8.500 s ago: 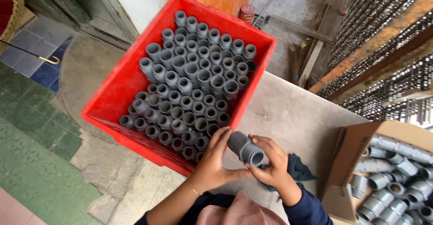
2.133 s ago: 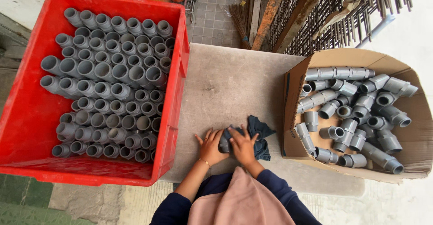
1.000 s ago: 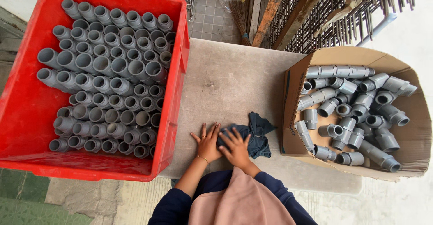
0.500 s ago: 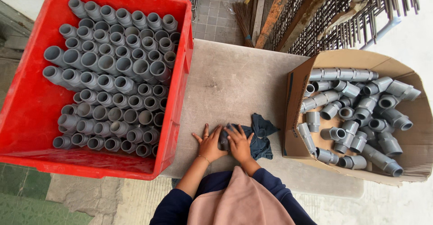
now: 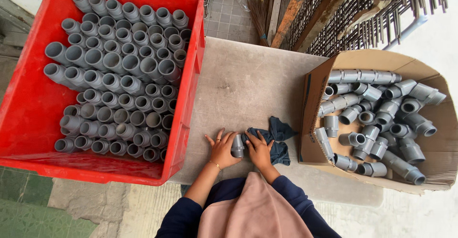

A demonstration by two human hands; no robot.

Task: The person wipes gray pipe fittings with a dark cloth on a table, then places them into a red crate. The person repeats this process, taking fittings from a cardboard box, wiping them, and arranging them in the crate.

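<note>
Grey pipe fitting (image 5: 237, 146) lying on grey table (image 5: 248, 83) near its front edge, sandwiched btwn both hands. Left hand (image 5: 223, 148) pressed against fitting's left side, fingers (image 5: 213, 138) spread flat on tabletop, thin bracelet at wrist. Right hand (image 5: 260, 149) against fitting's right side, fingers curled over a dark blue cloth (image 5: 279, 135), palm resting on it; cloth bunched just right of fitting, touching it. Neither hand fully wrapped round fitting, more a two-sided pinch w/ cloth under right palm. Red plastic crate (image 5: 28, 111) at left, edge overlapping table's left side, packed w/ grey fittings (image 5: 117, 83) standing mostly open end up in rows. Cardboard box (image 5: 315, 83) at right, near flap open toward cloth, holding loose grey fittings (image 5: 377, 116) in a jumble, some joined in a line along far side. Dark blue sleeves & pink garment at bottom centre.
</note>
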